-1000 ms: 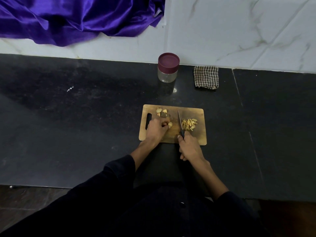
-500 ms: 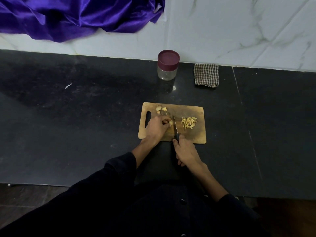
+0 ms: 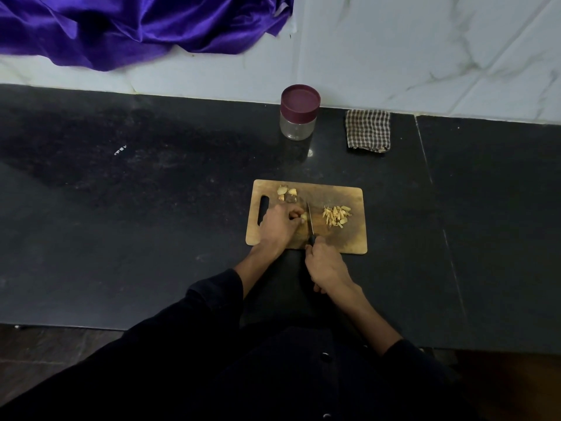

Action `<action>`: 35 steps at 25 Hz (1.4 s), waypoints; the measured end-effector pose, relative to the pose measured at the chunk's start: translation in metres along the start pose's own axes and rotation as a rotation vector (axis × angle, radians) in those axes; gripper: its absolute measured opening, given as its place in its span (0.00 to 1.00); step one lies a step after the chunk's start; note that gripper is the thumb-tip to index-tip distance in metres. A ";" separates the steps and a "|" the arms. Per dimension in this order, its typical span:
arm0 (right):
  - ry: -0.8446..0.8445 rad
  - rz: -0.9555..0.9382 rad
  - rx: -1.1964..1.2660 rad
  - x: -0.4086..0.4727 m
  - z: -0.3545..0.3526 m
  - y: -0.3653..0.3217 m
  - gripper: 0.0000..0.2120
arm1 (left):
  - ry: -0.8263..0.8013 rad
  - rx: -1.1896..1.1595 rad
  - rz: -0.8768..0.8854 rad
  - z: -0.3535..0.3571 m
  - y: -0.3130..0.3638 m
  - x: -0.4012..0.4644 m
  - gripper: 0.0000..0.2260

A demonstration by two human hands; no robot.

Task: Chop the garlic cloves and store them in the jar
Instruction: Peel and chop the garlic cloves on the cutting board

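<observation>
A wooden cutting board [image 3: 349,238] lies on the black counter in front of me. My left hand [image 3: 277,227] pinches a garlic clove [image 3: 303,218] against the board. My right hand [image 3: 324,264] grips the black handle of a knife [image 3: 310,220], whose blade stands just right of that clove. A pile of chopped garlic [image 3: 336,216] sits on the board's right half. A few whole cloves [image 3: 287,192] lie at the board's far left corner. The clear jar [image 3: 299,115] with a maroon lid on stands behind the board near the wall.
A folded checked cloth [image 3: 368,130] lies to the right of the jar. Purple satin fabric [image 3: 127,28] hangs over the white marble wall at the far left. The black counter [image 3: 121,208] stretches wide on both sides of the board.
The knife has shifted left from beside the chopped pile to right next to the clove under my left hand. My left hand has stayed on that clove.
</observation>
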State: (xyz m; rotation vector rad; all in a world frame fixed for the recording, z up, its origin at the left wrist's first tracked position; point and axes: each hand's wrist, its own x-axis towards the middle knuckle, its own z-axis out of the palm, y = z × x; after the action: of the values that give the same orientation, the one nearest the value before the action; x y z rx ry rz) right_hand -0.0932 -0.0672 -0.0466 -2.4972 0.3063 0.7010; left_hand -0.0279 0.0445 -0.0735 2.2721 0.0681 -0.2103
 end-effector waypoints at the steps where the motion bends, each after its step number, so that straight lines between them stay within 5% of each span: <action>1: 0.003 0.012 -0.008 0.000 0.001 -0.001 0.12 | 0.001 0.004 -0.003 0.001 0.000 0.000 0.08; 17: 0.049 0.107 0.077 -0.011 -0.004 0.011 0.13 | 0.013 0.003 -0.021 0.000 0.001 -0.002 0.08; 35: 0.005 -0.003 0.043 -0.009 0.004 -0.004 0.12 | 0.022 -0.014 0.003 0.002 -0.003 -0.001 0.09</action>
State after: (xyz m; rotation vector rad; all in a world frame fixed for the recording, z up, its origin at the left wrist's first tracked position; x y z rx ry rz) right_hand -0.1009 -0.0610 -0.0432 -2.4585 0.3163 0.6792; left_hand -0.0294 0.0455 -0.0769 2.2607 0.0770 -0.1826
